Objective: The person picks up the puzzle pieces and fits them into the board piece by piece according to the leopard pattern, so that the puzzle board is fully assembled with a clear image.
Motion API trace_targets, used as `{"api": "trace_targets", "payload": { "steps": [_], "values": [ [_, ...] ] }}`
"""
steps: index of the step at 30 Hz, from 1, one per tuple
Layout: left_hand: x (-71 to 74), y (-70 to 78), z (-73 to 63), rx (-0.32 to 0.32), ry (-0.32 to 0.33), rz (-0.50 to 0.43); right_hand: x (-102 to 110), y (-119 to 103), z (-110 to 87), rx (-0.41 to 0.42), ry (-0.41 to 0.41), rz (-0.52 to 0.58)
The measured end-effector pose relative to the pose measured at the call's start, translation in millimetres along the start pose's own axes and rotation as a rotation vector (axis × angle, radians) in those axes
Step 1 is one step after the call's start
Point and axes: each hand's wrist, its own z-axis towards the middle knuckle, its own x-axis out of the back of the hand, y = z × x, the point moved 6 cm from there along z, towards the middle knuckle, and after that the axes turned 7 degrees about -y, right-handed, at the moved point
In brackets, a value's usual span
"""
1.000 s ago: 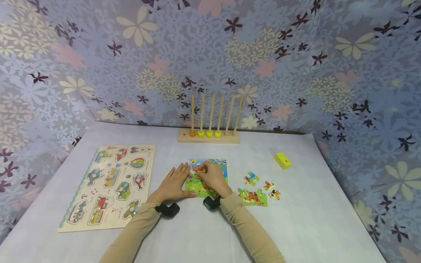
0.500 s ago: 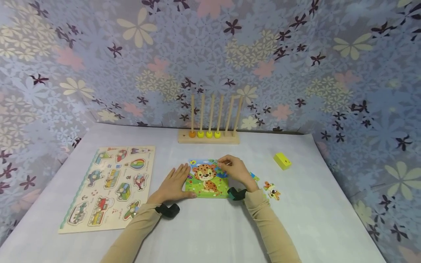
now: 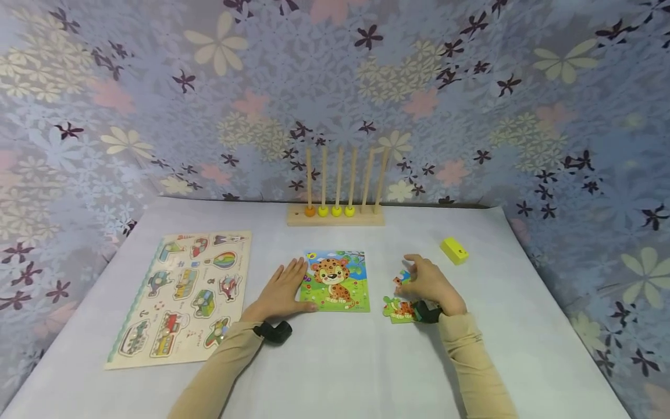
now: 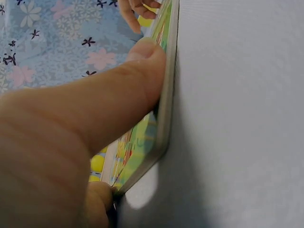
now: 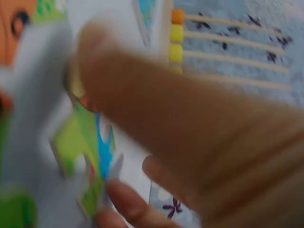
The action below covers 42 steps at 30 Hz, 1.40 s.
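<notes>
My left hand (image 3: 281,295) lies with straight fingers along the left side of a square leopard picture board (image 3: 361,299), its thumb at the lower edge. In the left wrist view the thumb (image 4: 118,95) presses against that edge. My right hand (image 3: 430,283) is over loose jigsaw pieces to the right, thumb and fingers apart around a blue and orange piece (image 3: 400,279). Blurred in the right wrist view, the thumb and fingers stand on either side of a green and blue jigsaw piece (image 5: 76,147). More green and orange pieces (image 3: 400,311) lie below the hand, partly hidden by the wrist.
A wooden peg puzzle board (image 3: 193,291) with vehicle pictures lies at the left. Behind stands a wooden rack (image 3: 335,218) with upright rods and several beads. A yellow block (image 3: 454,251) is at the right. Floral fabric (image 3: 335,87) hangs behind the table.
My right hand has moved right from the leopard board to the loose pieces, uncovering the leopard picture. The left hand stays at the board's left side.
</notes>
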Motion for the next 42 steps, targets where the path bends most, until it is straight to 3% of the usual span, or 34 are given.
{"api": "trace_targets", "payload": {
  "steps": [5, 14, 20, 27, 33, 36, 42],
  "values": [
    [-0.4, 3.4, 3.3, -0.011, 0.003, 0.002, 1, -1, -1.4, -0.031, 0.055, -0.055],
    [-1.2, 0.0, 2.8, -0.005, -0.002, 0.007, -1, 5, 2.0, -0.046, 0.035, 0.018],
    [-2.1, -0.8, 3.4, -0.003, -0.009, 0.005, 3, 7, 1.7, -0.061, 0.074, 0.047],
    [-1.8, -1.0, 3.4, -0.006, -0.017, 0.004, 6, -5, 7.0, -0.025, 0.162, 0.284],
    [-0.9, -3.5, 3.7, -0.004, -0.012, 0.016, -19, -37, 21.0, 0.070, 0.073, 0.456],
    [-1.3, -3.5, 4.2, -0.008, -0.010, 0.013, -33, -50, 26.7, 0.097, 0.049, 0.432],
    [-1.9, -2.3, 3.9, -0.009, -0.010, 0.003, -49, -59, 37.3, 0.093, 0.126, 0.254]
  ]
}}
